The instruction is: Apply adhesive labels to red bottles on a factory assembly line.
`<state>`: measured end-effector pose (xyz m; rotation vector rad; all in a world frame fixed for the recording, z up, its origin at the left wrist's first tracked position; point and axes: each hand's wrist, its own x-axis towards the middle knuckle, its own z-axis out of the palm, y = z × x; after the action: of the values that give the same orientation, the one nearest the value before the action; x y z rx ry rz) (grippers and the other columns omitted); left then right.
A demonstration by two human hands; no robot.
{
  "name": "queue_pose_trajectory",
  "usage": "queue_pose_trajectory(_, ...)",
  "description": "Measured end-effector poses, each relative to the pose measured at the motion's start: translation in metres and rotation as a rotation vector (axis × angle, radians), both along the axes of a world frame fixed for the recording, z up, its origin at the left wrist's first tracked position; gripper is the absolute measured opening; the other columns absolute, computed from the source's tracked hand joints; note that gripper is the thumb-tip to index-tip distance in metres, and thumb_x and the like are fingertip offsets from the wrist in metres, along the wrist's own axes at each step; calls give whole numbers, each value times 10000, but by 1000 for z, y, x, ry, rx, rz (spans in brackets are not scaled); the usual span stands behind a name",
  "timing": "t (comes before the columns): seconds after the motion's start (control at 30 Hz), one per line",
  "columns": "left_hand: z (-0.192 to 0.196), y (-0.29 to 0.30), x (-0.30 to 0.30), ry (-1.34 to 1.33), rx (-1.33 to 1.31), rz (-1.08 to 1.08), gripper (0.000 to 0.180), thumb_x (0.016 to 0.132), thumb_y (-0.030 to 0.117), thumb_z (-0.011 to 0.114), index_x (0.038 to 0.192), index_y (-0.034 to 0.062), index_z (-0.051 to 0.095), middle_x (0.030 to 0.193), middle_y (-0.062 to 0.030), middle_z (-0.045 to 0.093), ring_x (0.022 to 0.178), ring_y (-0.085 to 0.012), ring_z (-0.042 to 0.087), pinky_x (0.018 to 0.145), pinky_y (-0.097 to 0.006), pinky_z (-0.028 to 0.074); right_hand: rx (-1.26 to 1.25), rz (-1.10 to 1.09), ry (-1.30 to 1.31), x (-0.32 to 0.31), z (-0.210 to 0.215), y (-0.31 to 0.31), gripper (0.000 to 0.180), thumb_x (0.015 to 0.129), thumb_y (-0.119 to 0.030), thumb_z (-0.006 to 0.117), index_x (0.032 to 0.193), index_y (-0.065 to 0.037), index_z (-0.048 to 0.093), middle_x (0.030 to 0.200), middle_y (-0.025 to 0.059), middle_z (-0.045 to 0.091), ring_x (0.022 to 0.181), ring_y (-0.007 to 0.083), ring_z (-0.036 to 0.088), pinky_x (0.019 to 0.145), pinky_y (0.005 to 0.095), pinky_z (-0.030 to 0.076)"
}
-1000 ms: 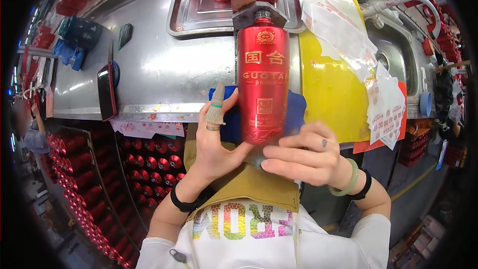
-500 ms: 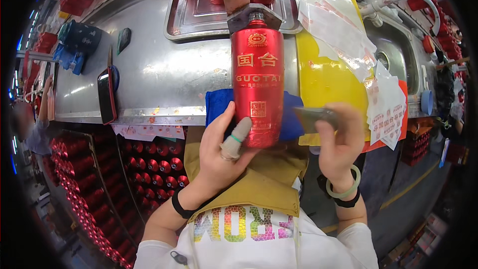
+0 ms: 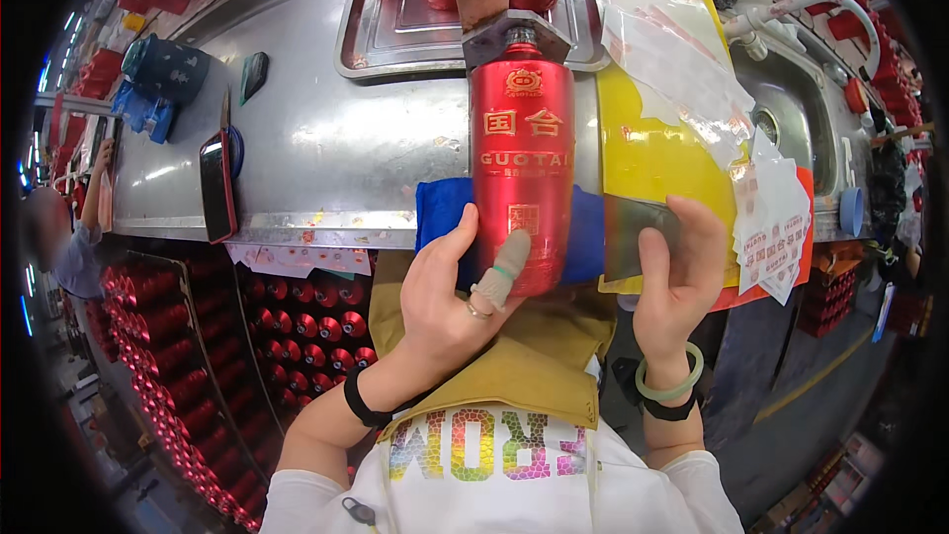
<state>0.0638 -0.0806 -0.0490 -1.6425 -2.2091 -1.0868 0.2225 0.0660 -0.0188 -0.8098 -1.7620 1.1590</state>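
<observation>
My left hand [image 3: 445, 302] is wrapped around the lower part of the red bottle [image 3: 521, 168], thumb on its left flank and the taped fingertip pressing the front near its base. The bottle lies lengthwise away from me, base on the blue cloth [image 3: 435, 213] at the counter's near edge, neck tucked into a metal holder [image 3: 514, 35] at the far end. My right hand [image 3: 677, 277] is apart from the bottle, just to its right, pinching a small dark label sheet [image 3: 633, 232] between thumb and fingers, face turned toward the glass.

To do this well, I judge I should keep the left grip firm so the bottle cannot roll on the cloth, bring the sheet in square to the bottle's long axis, and touch down one edge first, smoothing outward so no bubble or skew gets trapped.

Beyond the cloth runs the steel counter [image 3: 326, 138], with a phone [image 3: 216, 186] leaning at its left edge. To the right lie yellow sheets [image 3: 652, 153] and clear film [image 3: 672, 49]. Further on sits a metal tray [image 3: 395, 35], and a sink [image 3: 801, 109] far right. Below the counter, racks of red bottles [image 3: 297, 326] are stacked.
</observation>
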Motion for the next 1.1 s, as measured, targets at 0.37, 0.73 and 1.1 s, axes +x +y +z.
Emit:
queue_pose_trajectory(0.37,11,12,-8,66,-45,36,636,701,263,886,1298,138,706,1121,-211,652,827,-292,656,726,-379,548,-42,-2,-6,-6,0,-2,342,959,28,685,1282,15,573,1135,64,622,982,127,605,904,264,485)
queue_pose_trajectory(0.73,18,17,-29,-252,-23,-102,1108,718,792,744,1415,-48,555,1387,-256,531,1098,-402,604,936,-468,501,-40,110,-76,-67,25,7,259,948,5,662,1203,12,613,1005,93,701,874,131,660,768,280,512)
queue_pose_trajectory(1.1,50,26,-21,-11,-319,-61,1075,581,762,825,1458,175,619,1313,-259,571,941,-362,673,785,-411,550,-199,-72,-195,-43,-3,26,186,977,-65,660,1152,-11,634,748,-61,348,658,46,324,566,257,273)
